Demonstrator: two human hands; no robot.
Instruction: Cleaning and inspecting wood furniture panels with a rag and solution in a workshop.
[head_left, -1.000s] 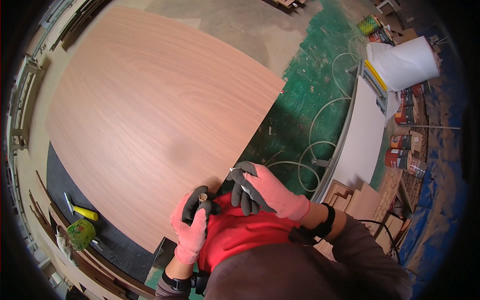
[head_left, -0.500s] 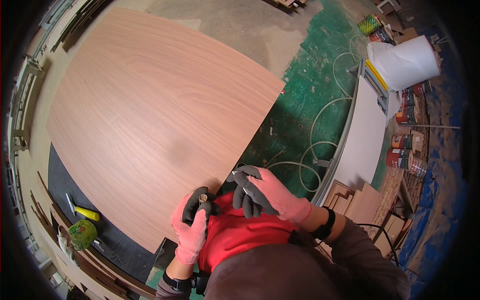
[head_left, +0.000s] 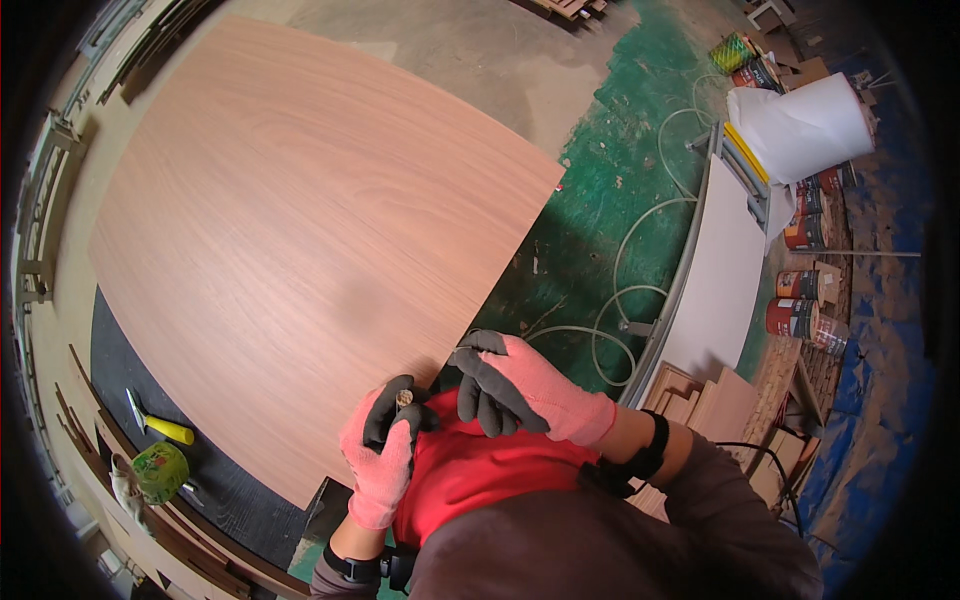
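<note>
My left hand (head_left: 380, 450), in a pink glove with dark grey coated fingers, is closed around a small round thing (head_left: 404, 398) with a speckled brown top. It stays at the near edge of a large wood-grain panel (head_left: 300, 220). To its right, my right hand (head_left: 510, 385), gloved alike, is curled with thumb and forefinger pinched together. A thin pale tip shows at that pinch; the fingers hide the rest, so I cannot tell its kind. The hands are apart, in front of my red clothing (head_left: 470, 465).
On a black surface (head_left: 110, 345) at left lie a yellow-handled tool (head_left: 168, 428) and a green roll (head_left: 160, 472). A pale hose (head_left: 620, 260) loops over the green floor. At right are a white panel (head_left: 710, 270), a white roll (head_left: 810, 125), several cans (head_left: 797, 285) and wood pieces (head_left: 725, 405).
My right hand has shifted slightly left and turned a little, covering more of the thin pale thing. My left hand keeps its hold. The whole view has moved slightly.
</note>
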